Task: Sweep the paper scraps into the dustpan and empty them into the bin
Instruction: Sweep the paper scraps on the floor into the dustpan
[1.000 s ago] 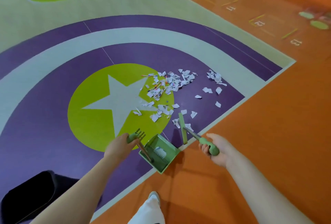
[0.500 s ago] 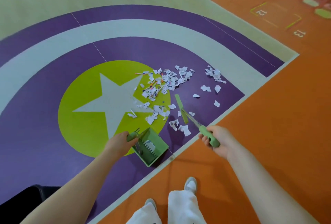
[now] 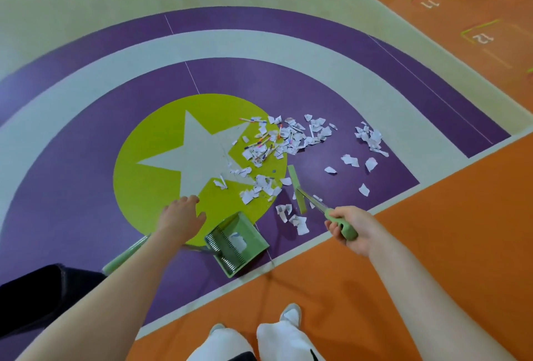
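Beside the dustpan (image 3: 240,241), left hand (image 3: 180,220) spread, empty — right hand (image 3: 350,226) grips broom (image 3: 297,189); short low strokes should drive scraps (image 3: 291,216) into its mouth.

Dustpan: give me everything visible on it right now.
The dustpan is pale green, plastic by its look, a shallow tray with raised walls and a row of comb teeth along one wall. It sits flat on the floor, across the edge of the yellow-green circle and the purple. A few white paper scraps lie inside. Its long green handle lies on the floor, passing under the left forearm. Neither hand touches it.
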